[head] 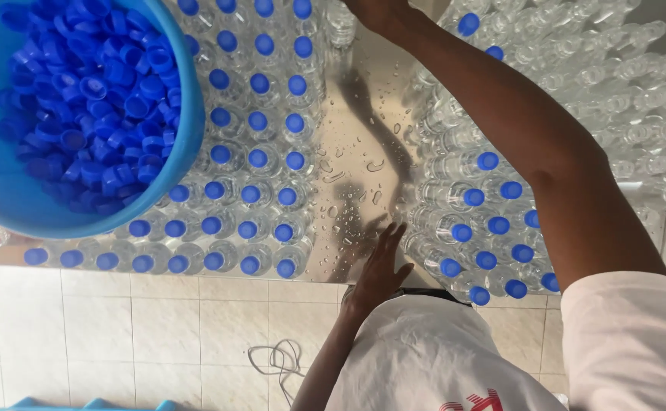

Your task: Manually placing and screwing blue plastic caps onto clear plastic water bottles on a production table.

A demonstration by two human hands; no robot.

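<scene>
Head view: left hand (378, 262) flat on wet table (348, 152); right arm (515, 129) outstretched.

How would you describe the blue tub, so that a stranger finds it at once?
Start at the wet metal table crowded with clear bottles. At its upper left, above the capped bottles, sits a round light-blue tub. It alone is filled with loose dark-blue caps.

tub of caps (81, 99) sits left, above capped bottles (253, 160); uncapped bottles (622, 91) right.
</scene>
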